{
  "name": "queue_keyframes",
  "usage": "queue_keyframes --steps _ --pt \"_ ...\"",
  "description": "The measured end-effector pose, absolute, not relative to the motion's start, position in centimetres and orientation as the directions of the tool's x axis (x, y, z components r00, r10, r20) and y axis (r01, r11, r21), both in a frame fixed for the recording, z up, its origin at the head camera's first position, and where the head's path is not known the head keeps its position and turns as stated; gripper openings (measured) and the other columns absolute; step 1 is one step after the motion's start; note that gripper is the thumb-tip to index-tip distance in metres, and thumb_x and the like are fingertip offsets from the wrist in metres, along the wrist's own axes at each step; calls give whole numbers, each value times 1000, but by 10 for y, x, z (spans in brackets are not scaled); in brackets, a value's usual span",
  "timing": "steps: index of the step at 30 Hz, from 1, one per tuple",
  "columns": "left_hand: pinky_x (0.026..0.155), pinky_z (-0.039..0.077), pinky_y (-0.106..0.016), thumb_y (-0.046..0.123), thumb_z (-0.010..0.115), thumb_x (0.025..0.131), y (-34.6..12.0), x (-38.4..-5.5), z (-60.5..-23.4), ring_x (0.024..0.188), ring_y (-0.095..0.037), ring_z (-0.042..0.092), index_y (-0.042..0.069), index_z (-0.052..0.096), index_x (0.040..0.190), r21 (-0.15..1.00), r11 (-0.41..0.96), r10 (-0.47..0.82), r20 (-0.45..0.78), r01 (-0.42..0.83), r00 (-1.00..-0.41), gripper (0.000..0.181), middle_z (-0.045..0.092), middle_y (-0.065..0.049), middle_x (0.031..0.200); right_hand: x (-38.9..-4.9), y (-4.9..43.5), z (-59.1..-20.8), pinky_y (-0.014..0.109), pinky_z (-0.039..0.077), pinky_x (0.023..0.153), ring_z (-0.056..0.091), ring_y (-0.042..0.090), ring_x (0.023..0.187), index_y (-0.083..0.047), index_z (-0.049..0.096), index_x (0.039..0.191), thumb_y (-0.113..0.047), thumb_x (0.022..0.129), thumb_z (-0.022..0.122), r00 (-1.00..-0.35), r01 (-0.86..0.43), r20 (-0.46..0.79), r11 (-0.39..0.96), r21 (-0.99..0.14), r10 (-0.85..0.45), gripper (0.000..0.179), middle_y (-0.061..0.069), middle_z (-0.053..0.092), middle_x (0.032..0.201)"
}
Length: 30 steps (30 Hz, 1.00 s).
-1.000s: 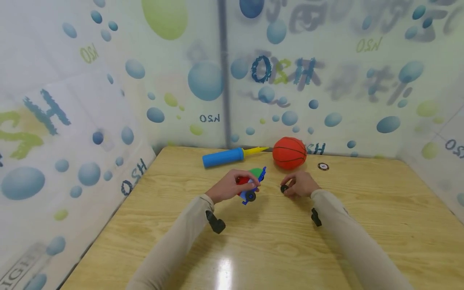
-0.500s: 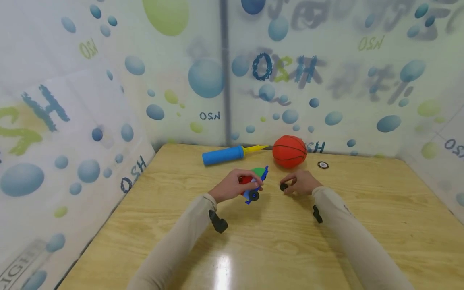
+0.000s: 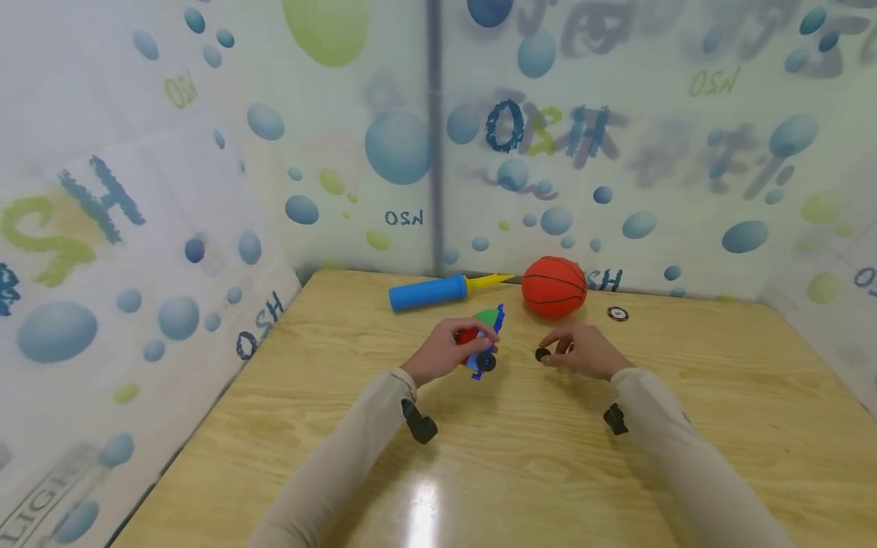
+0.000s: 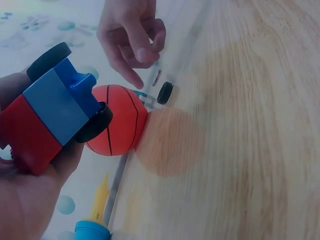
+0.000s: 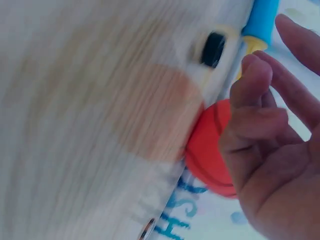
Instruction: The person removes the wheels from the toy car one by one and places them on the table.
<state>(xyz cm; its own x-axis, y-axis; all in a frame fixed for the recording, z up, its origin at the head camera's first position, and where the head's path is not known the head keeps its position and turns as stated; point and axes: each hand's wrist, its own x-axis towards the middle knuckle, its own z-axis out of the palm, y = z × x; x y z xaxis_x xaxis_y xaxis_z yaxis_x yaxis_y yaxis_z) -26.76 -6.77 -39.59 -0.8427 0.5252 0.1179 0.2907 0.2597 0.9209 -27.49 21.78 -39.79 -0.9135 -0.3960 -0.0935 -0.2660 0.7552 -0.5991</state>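
My left hand holds a toy vehicle with red, blue and green parts, raised above the table. Two black wheels sit on the vehicle's blue end in the left wrist view; my palm and fingers hide part of the red body. A loose black wheel stands on its edge on the wooden table. My right hand is right behind that wheel, its fingers spread and loosely bent. In the right wrist view a gap shows between the fingertips and the wheel.
A red basketball-patterned ball rests near the back wall. Left of it lies a blue hand pump with a yellow nozzle. A small round chip-like disc lies to its right. Printed sheeting encloses the table's back and sides.
My right hand's fingers have come away from the black wheel and spread. The left hand has shifted slightly right with the toy vehicle, which has turned a little.
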Motion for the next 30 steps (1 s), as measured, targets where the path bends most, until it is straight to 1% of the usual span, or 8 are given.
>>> queue_keyframes --steps 4,6,9,12,18,22,26,30 --pt "75 56 -23 22 60 101 -68 -267 -397 95 -13 69 14 71 119 930 250 496 115 268 -861 22 75 -12 114 -262 206 -396 30 54 60 59 16 66 -3 71 118 -18 92 72 -895 -317 0 636 -704 -446 30 9 69 84" --pt "79 58 -25 24 60 102 -68 -268 -398 100 -15 71 15 69 125 941 233 492 105 247 -864 26 75 -13 115 -256 200 -395 31 54 59 59 21 65 -3 71 118 -17 93 71 -884 -333 39 568 -753 -467 29 12 69 84" --pt "81 60 -28 27 60 102 -68 -268 -398 104 -18 73 19 65 133 952 209 488 96 223 -868 32 74 -15 119 -249 190 -394 30 52 58 61 25 67 -3 71 120 -17 94 70 -873 -334 72 486 -808 -482 30 14 69 87" --pt "87 59 -30 29 60 101 -67 -268 -398 107 -20 72 24 63 136 954 195 469 111 225 -876 35 70 -16 126 -243 179 -393 28 51 57 63 23 70 -5 69 124 -19 95 70 -874 -317 82 433 -844 -479 33 13 70 92" --pt "92 56 -32 30 61 101 -65 -267 -398 113 -19 64 26 64 134 940 217 424 151 262 -893 33 62 -1 139 -232 159 -389 28 49 58 68 27 75 -12 69 126 -23 94 71 -898 -275 106 358 -892 -427 34 14 71 99" --pt "90 56 -31 29 59 102 -64 -267 -397 112 -21 63 27 62 135 946 205 421 146 251 -895 33 61 -5 138 -230 151 -388 27 49 59 69 26 75 -14 70 125 -22 93 72 -908 -268 120 336 -903 -402 33 15 71 100" --pt "93 56 -37 27 57 103 -62 -267 -394 118 -28 55 33 50 145 956 191 430 122 222 -895 44 51 -8 144 -230 146 -390 27 50 60 69 21 73 -12 70 126 -21 93 72 -910 -262 121 323 -909 -397 34 15 71 100" --pt "100 54 -43 26 56 103 -61 -266 -394 127 -30 48 39 43 150 954 208 436 108 217 -893 50 43 -4 152 -228 144 -392 26 49 59 69 19 71 -12 69 127 -21 93 72 -908 -259 123 304 -917 -401 35 17 71 98"
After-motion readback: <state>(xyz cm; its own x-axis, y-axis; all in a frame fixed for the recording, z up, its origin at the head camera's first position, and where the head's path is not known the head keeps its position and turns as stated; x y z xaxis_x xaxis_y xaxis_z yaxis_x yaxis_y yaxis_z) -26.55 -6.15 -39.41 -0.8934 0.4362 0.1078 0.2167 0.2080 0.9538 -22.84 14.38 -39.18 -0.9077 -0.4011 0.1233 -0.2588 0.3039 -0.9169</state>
